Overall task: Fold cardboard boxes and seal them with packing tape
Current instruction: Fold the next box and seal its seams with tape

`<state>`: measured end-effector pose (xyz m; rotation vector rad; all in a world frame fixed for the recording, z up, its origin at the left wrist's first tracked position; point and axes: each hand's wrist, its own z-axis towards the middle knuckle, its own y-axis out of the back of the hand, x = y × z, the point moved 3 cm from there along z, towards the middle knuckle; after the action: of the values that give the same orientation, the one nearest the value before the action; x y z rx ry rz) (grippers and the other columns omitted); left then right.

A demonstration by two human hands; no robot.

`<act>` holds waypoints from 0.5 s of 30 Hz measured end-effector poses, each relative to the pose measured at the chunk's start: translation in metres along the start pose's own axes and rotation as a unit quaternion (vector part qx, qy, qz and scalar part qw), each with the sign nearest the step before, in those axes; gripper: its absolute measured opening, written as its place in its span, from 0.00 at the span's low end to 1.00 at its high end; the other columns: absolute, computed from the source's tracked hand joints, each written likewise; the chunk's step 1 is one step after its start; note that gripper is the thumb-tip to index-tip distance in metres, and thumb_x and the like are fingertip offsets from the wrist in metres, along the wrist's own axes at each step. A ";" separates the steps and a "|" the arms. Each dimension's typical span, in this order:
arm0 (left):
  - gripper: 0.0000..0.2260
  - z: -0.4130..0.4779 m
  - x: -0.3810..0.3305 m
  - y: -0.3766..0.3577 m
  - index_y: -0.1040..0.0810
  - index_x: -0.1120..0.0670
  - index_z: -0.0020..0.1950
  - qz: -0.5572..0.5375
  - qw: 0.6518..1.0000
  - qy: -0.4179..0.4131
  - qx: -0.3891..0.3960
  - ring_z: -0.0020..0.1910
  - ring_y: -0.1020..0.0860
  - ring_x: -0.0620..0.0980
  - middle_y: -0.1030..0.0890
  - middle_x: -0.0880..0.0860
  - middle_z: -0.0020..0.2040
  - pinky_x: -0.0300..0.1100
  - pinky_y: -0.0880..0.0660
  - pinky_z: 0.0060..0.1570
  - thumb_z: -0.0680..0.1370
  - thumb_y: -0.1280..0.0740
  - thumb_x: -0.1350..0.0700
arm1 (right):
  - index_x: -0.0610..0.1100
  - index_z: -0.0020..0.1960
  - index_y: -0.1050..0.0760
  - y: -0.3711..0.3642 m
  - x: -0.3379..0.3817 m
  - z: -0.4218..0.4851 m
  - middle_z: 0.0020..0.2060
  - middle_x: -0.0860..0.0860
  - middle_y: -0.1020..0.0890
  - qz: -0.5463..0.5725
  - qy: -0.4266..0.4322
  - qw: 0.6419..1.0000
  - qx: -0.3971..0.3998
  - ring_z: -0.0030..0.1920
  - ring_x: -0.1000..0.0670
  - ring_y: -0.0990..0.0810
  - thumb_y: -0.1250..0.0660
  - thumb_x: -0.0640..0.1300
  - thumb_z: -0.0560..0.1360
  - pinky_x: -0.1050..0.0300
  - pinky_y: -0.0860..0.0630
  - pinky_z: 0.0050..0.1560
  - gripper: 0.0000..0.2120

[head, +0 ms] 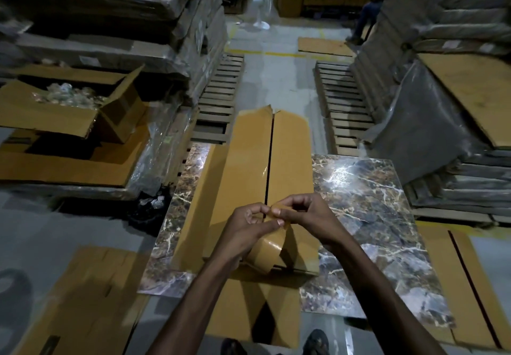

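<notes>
Fingers of left hand and right hand: pinching tape end over box seam. Likely risk: strip folds, self-sticks.

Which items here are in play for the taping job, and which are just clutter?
In use: long cardboard box; tape roll, held by left hand; tape end, pinched by right hand.
Lying about: open box at left; wooden pallets; fan; flat cardboard on floor.

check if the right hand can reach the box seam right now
Probably yes: the right hand hovers just over the near end of the seam, nothing between them, but it is pinching tape.
</notes>
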<state>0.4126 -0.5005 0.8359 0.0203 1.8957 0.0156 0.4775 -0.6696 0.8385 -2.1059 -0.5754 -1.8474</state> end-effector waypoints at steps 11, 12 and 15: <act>0.27 0.020 0.024 0.006 0.28 0.42 0.72 -0.063 0.997 0.041 0.000 0.65 0.24 0.46 0.21 0.45 0.65 0.44 0.27 0.56 0.75 0.24 0.42 | 0.48 0.45 0.12 -0.002 0.007 0.025 0.41 0.53 0.12 -0.171 0.060 0.978 -0.103 0.44 0.52 0.13 0.21 0.45 0.73 0.42 0.16 0.50 0.02; 0.29 0.023 0.027 0.004 0.31 0.40 0.74 -0.072 0.997 0.038 -0.004 0.64 0.25 0.44 0.23 0.44 0.66 0.44 0.28 0.56 0.76 0.26 0.41 | 0.48 0.44 0.12 0.002 0.007 0.031 0.42 0.53 0.12 -0.168 0.056 0.978 -0.108 0.44 0.52 0.13 0.21 0.45 0.73 0.42 0.16 0.50 0.02; 0.27 0.030 0.034 0.001 0.31 0.33 0.72 -0.040 0.998 0.020 -0.046 0.64 0.23 0.45 0.23 0.44 0.69 0.45 0.23 0.58 0.75 0.30 0.32 | 0.48 0.45 0.12 0.013 0.003 0.049 0.41 0.54 0.12 -0.199 0.038 0.975 -0.090 0.44 0.52 0.13 0.20 0.47 0.72 0.40 0.16 0.49 0.04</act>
<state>0.4300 -0.4983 0.7944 -0.1195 1.9320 0.0485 0.5266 -0.6583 0.8349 -2.1389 -0.8947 -2.2612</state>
